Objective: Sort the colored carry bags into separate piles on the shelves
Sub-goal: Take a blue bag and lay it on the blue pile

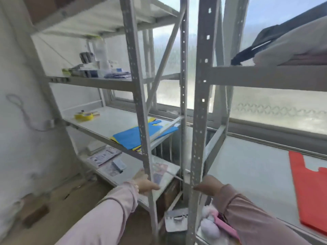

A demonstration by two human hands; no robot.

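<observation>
**Both hands low at the rack posts, bags lying on the shelves**

Nearest, the left hand (146, 183), in a pale pink sleeve, is stretched out with its fingers straight and together, holding nothing. Its fingertips lie right at the grey perforated metal post (141, 121) of the left rack. The right hand (208, 185) points leftward, its fingertips up against the right rack's post (200, 121). It is too blurred to tell whether its fingers are spread or curled.

Just below the right fingers sits a white and pink plush toy (210, 225). Well to the right of them, a flat orange-red fabric carry bag (311, 191) lies on the white shelf board (247, 165).

Above and beyond the left fingers, a flat stack of blue and yellow carry bags (131, 138), blue uppermost, rests on the left rack's middle shelf. Farther off to the left, a yellow roll of tape (84, 115) lies on that same shelf.

High above the right fingers, a black bag (256, 48) lies on the upper shelf.
</observation>
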